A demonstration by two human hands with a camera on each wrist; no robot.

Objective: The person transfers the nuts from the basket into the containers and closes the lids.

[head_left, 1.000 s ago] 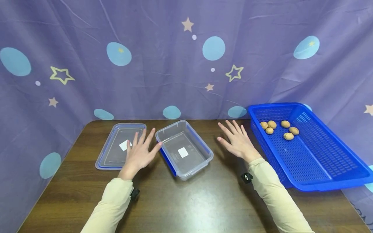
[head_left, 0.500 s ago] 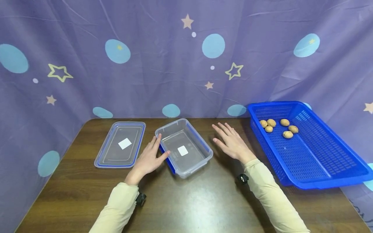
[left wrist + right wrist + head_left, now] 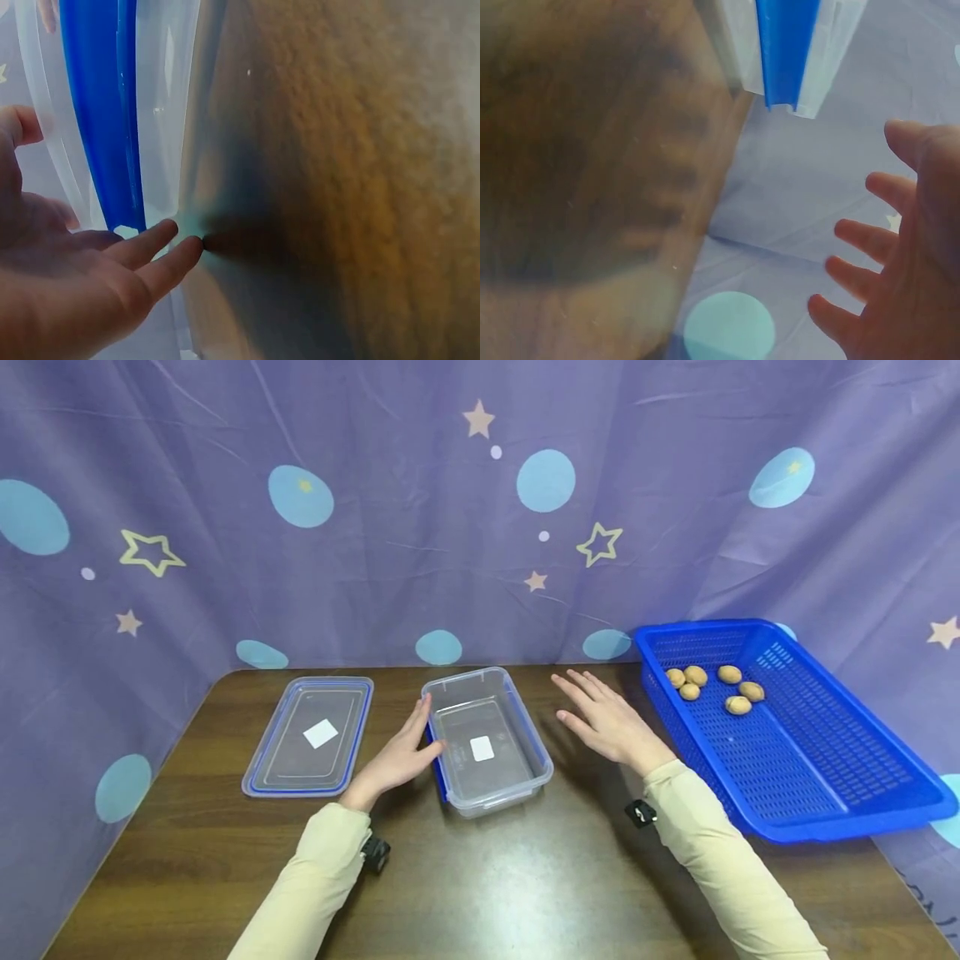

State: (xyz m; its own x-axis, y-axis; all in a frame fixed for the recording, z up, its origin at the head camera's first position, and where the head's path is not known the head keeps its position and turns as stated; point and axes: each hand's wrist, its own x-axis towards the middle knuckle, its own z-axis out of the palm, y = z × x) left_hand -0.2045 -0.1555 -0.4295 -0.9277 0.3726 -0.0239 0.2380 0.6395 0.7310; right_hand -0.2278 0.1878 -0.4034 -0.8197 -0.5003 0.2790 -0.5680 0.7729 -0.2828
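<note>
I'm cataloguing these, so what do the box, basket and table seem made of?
Box: probably smooth plastic; walls see-through, slightly milky. Basket: likely moulded plastic, slightly shiny, with regular perforations. Table: wood or wood-look laminate, glossy; brown grain, bright glare.

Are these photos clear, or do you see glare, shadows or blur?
In the head view, a bright patch of glare sits on the table; in the left wrist view, the table looks smeared, with a soft dark shadow beyond the left hand; in the right wrist view, blurry finger-like shadows fall on the table, across from the right hand.
</note>
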